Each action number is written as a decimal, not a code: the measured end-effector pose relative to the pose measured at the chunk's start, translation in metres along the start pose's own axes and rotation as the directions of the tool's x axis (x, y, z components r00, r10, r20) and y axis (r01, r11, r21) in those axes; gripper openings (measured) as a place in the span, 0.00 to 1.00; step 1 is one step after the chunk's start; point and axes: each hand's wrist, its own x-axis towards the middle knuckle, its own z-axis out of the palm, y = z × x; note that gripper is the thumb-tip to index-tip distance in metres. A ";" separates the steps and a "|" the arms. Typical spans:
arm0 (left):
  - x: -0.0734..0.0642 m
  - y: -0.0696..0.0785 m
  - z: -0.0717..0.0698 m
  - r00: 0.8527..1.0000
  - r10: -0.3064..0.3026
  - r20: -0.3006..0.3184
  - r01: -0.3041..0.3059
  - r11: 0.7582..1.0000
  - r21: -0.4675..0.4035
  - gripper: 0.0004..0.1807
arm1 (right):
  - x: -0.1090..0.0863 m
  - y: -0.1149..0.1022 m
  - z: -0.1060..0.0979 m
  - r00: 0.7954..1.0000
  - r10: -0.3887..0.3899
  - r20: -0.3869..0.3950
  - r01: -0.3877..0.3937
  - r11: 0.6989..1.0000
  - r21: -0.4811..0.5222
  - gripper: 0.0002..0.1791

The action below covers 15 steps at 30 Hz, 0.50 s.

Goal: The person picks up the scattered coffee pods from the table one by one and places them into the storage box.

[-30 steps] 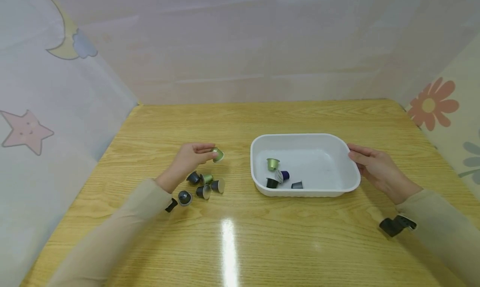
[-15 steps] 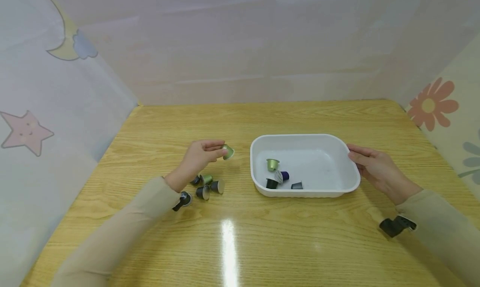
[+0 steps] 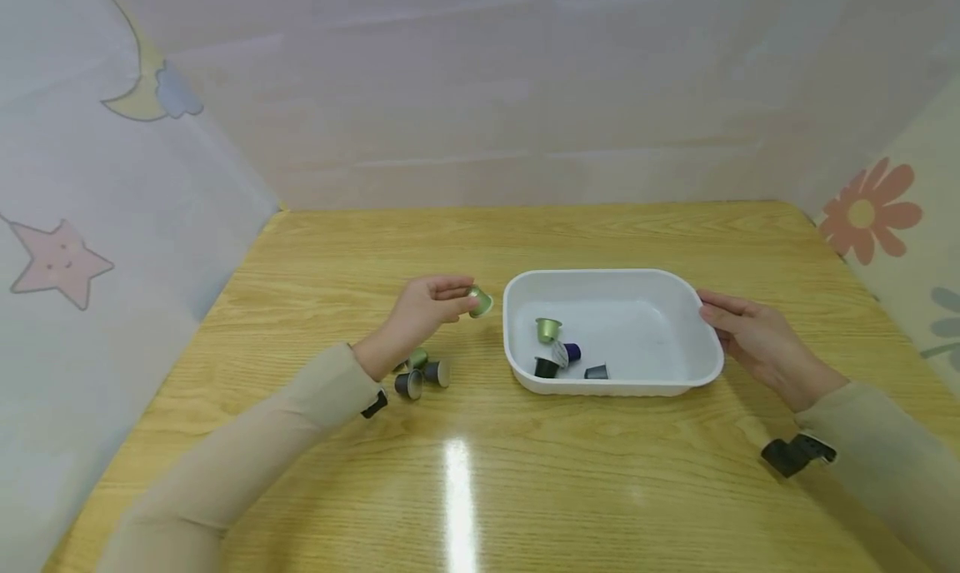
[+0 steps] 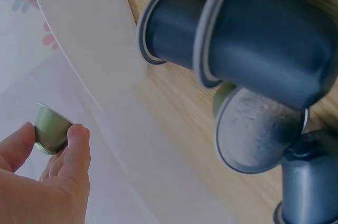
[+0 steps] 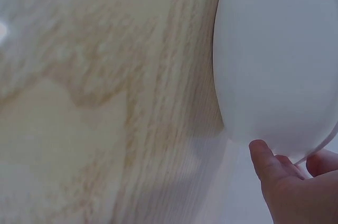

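Note:
My left hand [image 3: 412, 316] pinches a green coffee capsule [image 3: 481, 303] between thumb and fingers, just left of the white plastic tray [image 3: 645, 340] and above the table. In the left wrist view the same green capsule [image 4: 51, 133] is tilted at the fingertips. My right hand [image 3: 765, 344] grips the tray's right end, thumb over the rim and fingers outside. Inside the tray, towards its left, lie a green capsule [image 3: 548, 330], a purple one [image 3: 572, 352], a black one [image 3: 546, 368] and a grey one [image 3: 596, 372].
Below my left wrist, dark capsules [image 3: 408, 385] and another green capsule [image 3: 417, 358] lie on the wooden table [image 3: 562, 473]; my forearm partly hides the group. Printed cloth [image 3: 450, 98] rises behind the table and at both sides.
My left hand has moved right, carrying the green capsule closer to the tray's left side. The right hand stays on the tray, and the tray's contents look the same.

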 end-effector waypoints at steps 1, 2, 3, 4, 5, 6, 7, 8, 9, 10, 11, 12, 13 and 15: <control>0.000 0.001 0.001 1.000 0.001 0.004 -0.001 1.000 0.002 0.25 | 0.000 0.000 0.000 1.000 -0.001 -0.001 0.001 1.000 0.001 0.17; 0.000 0.001 0.002 1.000 0.001 0.009 -0.001 1.000 0.003 0.25 | 0.000 0.000 0.000 1.000 -0.001 -0.002 0.001 1.000 -0.007 0.19; 0.000 0.002 0.002 1.000 0.001 0.013 -0.001 1.000 0.003 0.25 | 0.000 0.000 0.000 1.000 0.000 -0.003 0.000 1.000 -0.014 0.22; 0.000 0.002 0.003 1.000 0.000 0.015 0.000 1.000 0.000 0.25 | 0.000 0.000 0.001 1.000 0.000 -0.004 0.000 1.000 -0.027 0.29; 0.000 0.003 0.004 1.000 -0.003 0.013 0.003 1.000 -0.004 0.24 | 0.001 0.000 0.001 1.000 -0.001 -0.006 0.000 0.999 -0.044 0.35; 0.000 0.003 0.006 1.000 -0.004 0.012 0.004 1.000 -0.009 0.24 | 0.001 0.000 0.001 1.000 -0.001 -0.009 0.001 0.998 -0.058 0.40; 0.001 0.004 0.007 1.000 -0.004 0.012 0.004 1.000 -0.017 0.24 | 0.001 0.000 0.001 1.000 -0.004 -0.009 0.003 0.998 -0.059 0.41; 0.002 0.004 0.009 1.000 -0.007 0.013 0.007 0.999 -0.031 0.24 | 0.001 0.000 0.001 1.000 -0.004 -0.010 0.004 0.998 -0.060 0.42; 0.003 0.003 0.011 1.000 -0.009 0.013 0.009 0.999 -0.041 0.24 | 0.001 0.000 0.000 1.000 -0.006 -0.010 0.006 0.999 -0.049 0.39; 0.004 0.003 0.014 1.000 -0.011 0.014 0.012 0.999 -0.052 0.23 | 0.001 0.000 0.000 1.000 -0.007 -0.011 0.007 0.999 -0.038 0.35; 0.005 0.002 0.016 1.000 -0.012 0.018 0.013 0.998 -0.059 0.23 | 0.001 0.000 0.000 1.000 -0.008 -0.011 0.007 1.000 -0.028 0.31; 0.006 0.002 0.019 1.000 -0.012 0.023 0.014 0.998 -0.065 0.23 | 0.000 0.000 0.000 1.000 -0.006 -0.013 0.006 1.000 -0.017 0.28; 0.007 0.002 0.022 1.000 -0.015 0.027 0.016 0.997 -0.071 0.23 | 0.000 0.000 0.000 1.000 -0.005 -0.015 0.005 1.000 -0.013 0.26; 0.008 0.002 0.027 0.999 -0.016 0.030 0.019 0.997 -0.075 0.23 | 0.000 0.000 0.000 1.000 -0.003 -0.018 0.002 1.000 -0.018 0.27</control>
